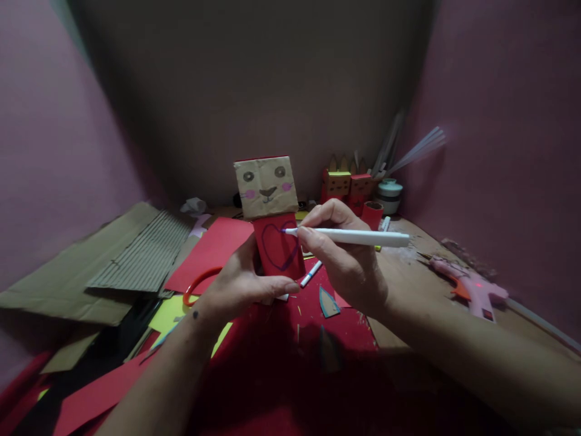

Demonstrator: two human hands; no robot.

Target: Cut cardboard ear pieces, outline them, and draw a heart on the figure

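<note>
A cardboard animal figure (267, 203) with drawn eyes, nose, whiskers and pink cheeks has a red tube body (272, 249). My left hand (240, 278) is closed around the lower part of that body, thumb across the front. A purple heart outline (281, 266) shows on the red surface. In my right hand (342, 260) a white marker (363, 236) is pinched between thumb and fingers. Its purple tip touches the upper middle of the heart. Below the hands lie a marker cap (311, 274) and a pointed cardboard piece with a blue edge (328, 303).
Cardboard sheets (82, 266), red paper (209, 245) and orange-handled scissors (195, 284) lie at left. A pink glue gun (467, 281) rests at right with its cord. Behind stand red figures (338, 181), a red tube (372, 215), and a jar (389, 197) near glue sticks (420, 148).
</note>
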